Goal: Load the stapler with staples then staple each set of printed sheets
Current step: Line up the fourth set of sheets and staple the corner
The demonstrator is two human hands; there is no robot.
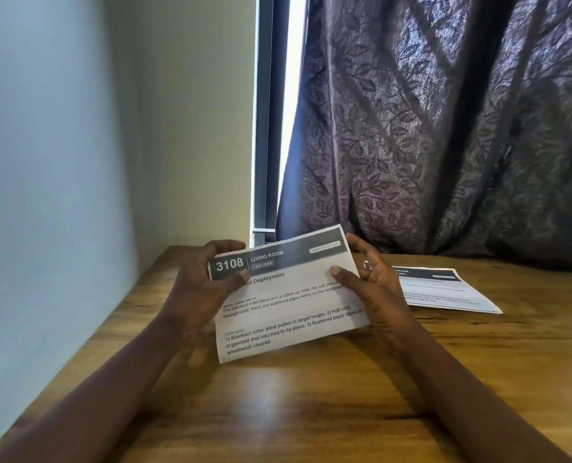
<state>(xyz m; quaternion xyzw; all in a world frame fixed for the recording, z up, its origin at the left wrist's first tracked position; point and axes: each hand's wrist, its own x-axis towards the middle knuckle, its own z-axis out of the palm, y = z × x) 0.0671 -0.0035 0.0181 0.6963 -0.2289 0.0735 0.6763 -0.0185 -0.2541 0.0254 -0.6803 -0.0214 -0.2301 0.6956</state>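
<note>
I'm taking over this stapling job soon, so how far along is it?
Done: nothing I can confirm; no stapler is in view. In hand: the left hand and right hand hold the 3108 sheets over the table. Left: stapling that set, and seemingly the second set lying on the table to the right.

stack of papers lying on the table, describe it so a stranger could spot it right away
Start at the wooden table below the dark leafy curtain. The stack of papers lies flat at its right, near the curtain's foot. Unlike the raised sheet marked 3108, it rests on the wood.
</note>
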